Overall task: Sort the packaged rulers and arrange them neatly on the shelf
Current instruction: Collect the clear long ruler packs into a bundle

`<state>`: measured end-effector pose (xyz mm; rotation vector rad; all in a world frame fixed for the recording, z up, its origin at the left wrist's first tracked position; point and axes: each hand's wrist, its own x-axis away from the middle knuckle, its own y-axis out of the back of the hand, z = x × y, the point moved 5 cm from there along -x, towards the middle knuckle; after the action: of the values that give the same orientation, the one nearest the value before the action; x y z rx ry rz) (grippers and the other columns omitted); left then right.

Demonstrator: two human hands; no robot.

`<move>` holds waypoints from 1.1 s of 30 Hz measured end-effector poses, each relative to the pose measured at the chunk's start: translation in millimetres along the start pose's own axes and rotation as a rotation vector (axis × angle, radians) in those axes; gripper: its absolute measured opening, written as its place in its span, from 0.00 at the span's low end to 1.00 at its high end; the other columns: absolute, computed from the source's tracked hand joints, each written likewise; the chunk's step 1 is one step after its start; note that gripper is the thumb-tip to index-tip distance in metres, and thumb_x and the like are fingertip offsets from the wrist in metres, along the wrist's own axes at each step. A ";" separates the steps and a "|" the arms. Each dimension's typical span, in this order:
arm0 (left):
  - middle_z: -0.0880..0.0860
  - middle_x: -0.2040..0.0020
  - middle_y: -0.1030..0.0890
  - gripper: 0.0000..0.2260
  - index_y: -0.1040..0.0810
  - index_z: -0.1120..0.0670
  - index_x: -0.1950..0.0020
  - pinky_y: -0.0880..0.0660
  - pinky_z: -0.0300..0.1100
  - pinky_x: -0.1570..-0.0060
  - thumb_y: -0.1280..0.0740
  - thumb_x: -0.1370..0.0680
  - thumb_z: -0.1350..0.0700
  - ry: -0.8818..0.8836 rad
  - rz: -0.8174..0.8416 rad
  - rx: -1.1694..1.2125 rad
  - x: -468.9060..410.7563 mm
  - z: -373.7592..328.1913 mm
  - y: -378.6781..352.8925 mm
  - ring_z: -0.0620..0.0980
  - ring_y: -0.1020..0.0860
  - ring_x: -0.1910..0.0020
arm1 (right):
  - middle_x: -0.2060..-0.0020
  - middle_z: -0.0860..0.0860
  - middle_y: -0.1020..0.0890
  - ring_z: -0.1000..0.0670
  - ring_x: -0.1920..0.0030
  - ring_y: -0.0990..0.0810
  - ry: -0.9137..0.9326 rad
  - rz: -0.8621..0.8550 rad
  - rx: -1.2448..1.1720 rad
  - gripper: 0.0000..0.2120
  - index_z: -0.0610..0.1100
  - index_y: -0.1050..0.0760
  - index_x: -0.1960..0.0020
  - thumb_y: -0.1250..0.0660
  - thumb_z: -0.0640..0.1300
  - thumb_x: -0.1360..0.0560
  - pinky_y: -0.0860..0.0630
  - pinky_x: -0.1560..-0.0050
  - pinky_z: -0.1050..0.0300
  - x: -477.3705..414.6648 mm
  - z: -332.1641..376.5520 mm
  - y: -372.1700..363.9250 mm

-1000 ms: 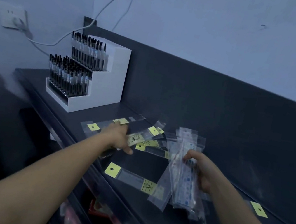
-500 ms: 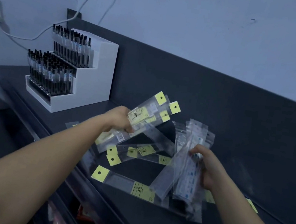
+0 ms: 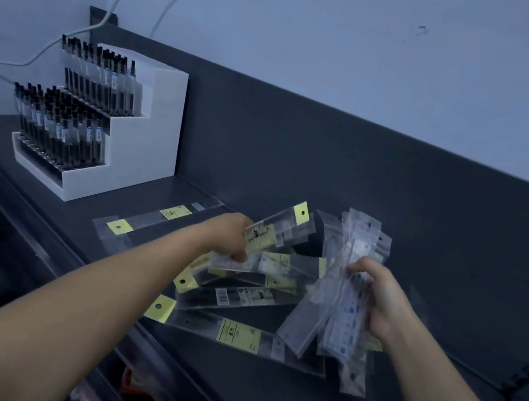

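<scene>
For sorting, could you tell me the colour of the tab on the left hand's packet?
Yellow: the tab shows best in the head view.

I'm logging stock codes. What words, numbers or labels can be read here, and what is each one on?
Nothing reads for certain.
Yellow label on the nearest ruler pack: dark print, blurred.
Barcode sticker on the dark ruler pack: digits too small.
Yellow-tagged packs in the left hand: print blurred.
Blue-printed packs in the right hand: blurred.
Pen labels in the white display: too small.

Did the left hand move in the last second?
Yes: the left hand, holding yellow-tagged rulers, rose off the shelf, rightward away from the pen stand.
</scene>
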<state>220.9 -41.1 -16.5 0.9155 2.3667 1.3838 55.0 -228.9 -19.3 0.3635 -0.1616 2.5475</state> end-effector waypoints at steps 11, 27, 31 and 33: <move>0.52 0.38 0.27 0.16 0.26 0.49 0.34 0.34 0.49 0.40 0.36 0.22 0.52 -0.312 -0.068 -0.346 -8.7 -48.6 -43.3 0.54 0.31 0.37 | 0.67 0.44 0.18 0.44 0.65 0.19 -0.075 -0.051 0.049 0.06 0.39 0.24 0.54 0.36 0.40 0.29 0.24 0.58 0.52 15.2 -16.2 35.8; 0.51 0.56 0.23 0.11 0.23 0.56 0.53 0.30 0.41 0.63 0.25 0.29 0.56 -0.160 0.221 -0.137 -7.0 -60.2 -65.7 0.48 0.27 0.60 | 0.68 0.45 0.18 0.45 0.65 0.20 -0.084 -0.091 0.035 0.07 0.40 0.24 0.53 0.35 0.40 0.30 0.24 0.60 0.53 21.6 -20.4 56.3; 0.52 0.61 0.22 0.05 0.26 0.55 0.55 0.31 0.38 0.71 0.30 0.24 0.60 -0.173 0.210 0.294 1.3 -67.2 -65.6 0.47 0.26 0.67 | 0.68 0.45 0.18 0.45 0.65 0.19 -0.080 -0.072 -0.029 0.06 0.40 0.24 0.53 0.35 0.40 0.29 0.24 0.61 0.52 17.9 -22.0 47.0; 0.52 0.60 0.20 0.02 0.27 0.56 0.51 0.30 0.38 0.73 0.37 0.19 0.58 -0.152 0.258 0.506 10.9 -75.7 -67.0 0.47 0.24 0.69 | 0.62 0.44 0.17 0.43 0.61 0.18 -0.072 -0.070 -0.072 0.08 0.40 0.23 0.50 0.34 0.39 0.29 0.23 0.59 0.50 13.7 -23.7 40.4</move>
<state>148.3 -110.2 -33.3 1.4404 2.5910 0.7476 16.6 -251.2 -39.6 0.4254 -0.2620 2.4541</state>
